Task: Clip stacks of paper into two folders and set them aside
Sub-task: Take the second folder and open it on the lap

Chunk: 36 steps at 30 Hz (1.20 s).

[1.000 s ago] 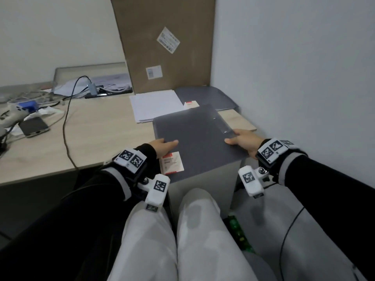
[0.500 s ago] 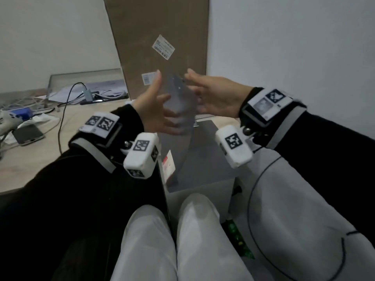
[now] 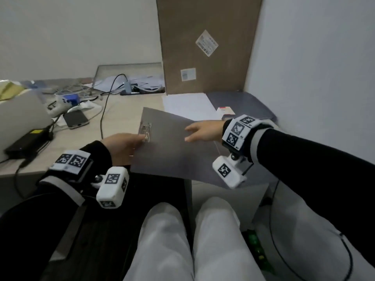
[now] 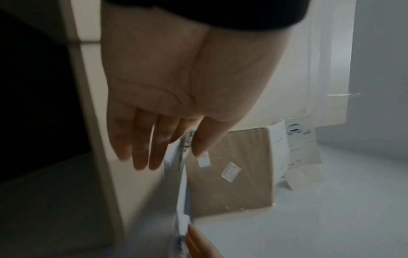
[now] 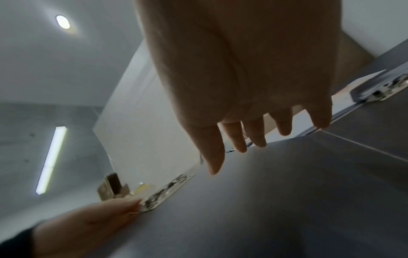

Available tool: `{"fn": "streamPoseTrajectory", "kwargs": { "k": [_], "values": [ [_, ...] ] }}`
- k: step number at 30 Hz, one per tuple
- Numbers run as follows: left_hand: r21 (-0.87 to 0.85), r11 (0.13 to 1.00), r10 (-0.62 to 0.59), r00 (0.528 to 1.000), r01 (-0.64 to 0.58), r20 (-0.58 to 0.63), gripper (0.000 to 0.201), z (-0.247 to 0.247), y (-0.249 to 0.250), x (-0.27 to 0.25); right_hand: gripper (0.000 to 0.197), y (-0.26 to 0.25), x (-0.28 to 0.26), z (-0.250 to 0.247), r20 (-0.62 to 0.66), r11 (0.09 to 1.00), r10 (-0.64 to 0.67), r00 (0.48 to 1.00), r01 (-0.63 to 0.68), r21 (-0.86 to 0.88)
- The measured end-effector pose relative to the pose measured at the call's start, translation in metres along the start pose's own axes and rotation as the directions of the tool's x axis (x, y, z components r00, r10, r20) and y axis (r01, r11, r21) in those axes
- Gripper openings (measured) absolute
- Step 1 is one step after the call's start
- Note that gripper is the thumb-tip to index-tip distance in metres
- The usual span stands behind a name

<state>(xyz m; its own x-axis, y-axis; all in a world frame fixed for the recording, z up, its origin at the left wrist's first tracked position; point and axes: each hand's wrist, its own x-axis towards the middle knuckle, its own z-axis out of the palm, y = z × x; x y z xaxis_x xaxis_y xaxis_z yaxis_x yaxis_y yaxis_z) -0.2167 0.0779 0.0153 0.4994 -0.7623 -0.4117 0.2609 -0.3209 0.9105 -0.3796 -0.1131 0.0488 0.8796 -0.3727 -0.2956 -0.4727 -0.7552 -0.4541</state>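
Head view: a grey folder (image 3: 172, 151) lies on the pale wooden tabletop (image 3: 119, 116), its near part past the edge, white paper (image 3: 188, 105) behind it, cardboard (image 3: 205, 43) against the white wall. The left hand (image 3: 121, 147) pinches the folder's metal clip (image 3: 145, 129); the right hand (image 3: 205, 129) rests flat, released.

Left wrist view: the thumb (image 4: 209, 132) presses the clip.

Right wrist view: straight fingers (image 5: 234, 136), ceiling lights (image 5: 63, 21) above.
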Motion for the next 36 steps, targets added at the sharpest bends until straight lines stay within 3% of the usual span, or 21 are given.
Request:
{"fn": "streamPoseTrajectory", "kwargs": {
  "k": [3,5,9,12,16,23,26,28,32,33,36],
  "values": [
    [0.118,0.993,0.027,0.975,-0.002,-0.218,0.026,-0.025,-0.016,0.006,0.076,0.016,0.025,0.016,-0.003,0.987,0.097,0.995,-0.097,-0.131],
    [0.233,0.972,0.08,0.96,-0.017,-0.267,0.037,-0.03,-0.017,0.009,0.084,0.026,0.037,0.023,-0.035,0.972,0.152,0.988,-0.156,-0.176],
    [0.584,0.81,0.193,0.962,-0.047,-0.19,0.063,-0.027,-0.009,0.022,0.094,0.042,0.051,0.027,-0.01,0.949,0.229,0.973,-0.225,-0.222],
    [0.759,0.651,0.141,0.982,0.003,-0.125,0.081,-0.028,-0.004,0.036,0.097,0.047,0.057,0.027,0.073,0.951,0.234,0.969,-0.213,-0.222],
    [0.856,0.51,-0.026,0.996,0.084,-0.083,0.087,-0.036,0.0,0.044,0.098,0.055,0.063,0.025,0.105,0.948,0.238,0.966,-0.207,-0.242],
    [0.945,0.325,0.031,0.999,0.019,-0.031,0.092,-0.041,-0.012,0.057,0.097,0.055,0.065,0.027,0.101,0.942,0.224,0.969,-0.189,-0.278],
    [0.95,0.314,0.034,0.999,0.0,-0.011,0.093,-0.041,-0.011,0.057,0.098,0.055,0.063,0.028,0.089,0.942,0.219,0.972,-0.186,-0.279],
    [0.935,0.354,-0.001,1.0,0.012,-0.013,0.095,-0.044,-0.004,0.055,0.097,0.055,0.061,0.029,0.084,0.945,0.215,0.973,-0.186,-0.268],
    [0.751,0.66,-0.04,0.999,0.014,0.017,0.094,-0.051,0.002,0.049,0.096,0.055,0.058,0.031,0.083,0.953,0.208,0.975,-0.183,-0.243],
    [0.737,0.676,-0.028,1.0,0.014,0.007,0.085,-0.052,0.001,0.049,0.096,0.056,0.058,0.031,0.082,0.953,0.209,0.975,-0.184,-0.239],
    [0.644,0.764,-0.024,0.999,0.041,-0.036,0.025,-0.048,0.002,0.046,0.096,0.055,0.058,0.032,0.08,0.954,0.21,0.974,-0.186,-0.233]
  ]
}}
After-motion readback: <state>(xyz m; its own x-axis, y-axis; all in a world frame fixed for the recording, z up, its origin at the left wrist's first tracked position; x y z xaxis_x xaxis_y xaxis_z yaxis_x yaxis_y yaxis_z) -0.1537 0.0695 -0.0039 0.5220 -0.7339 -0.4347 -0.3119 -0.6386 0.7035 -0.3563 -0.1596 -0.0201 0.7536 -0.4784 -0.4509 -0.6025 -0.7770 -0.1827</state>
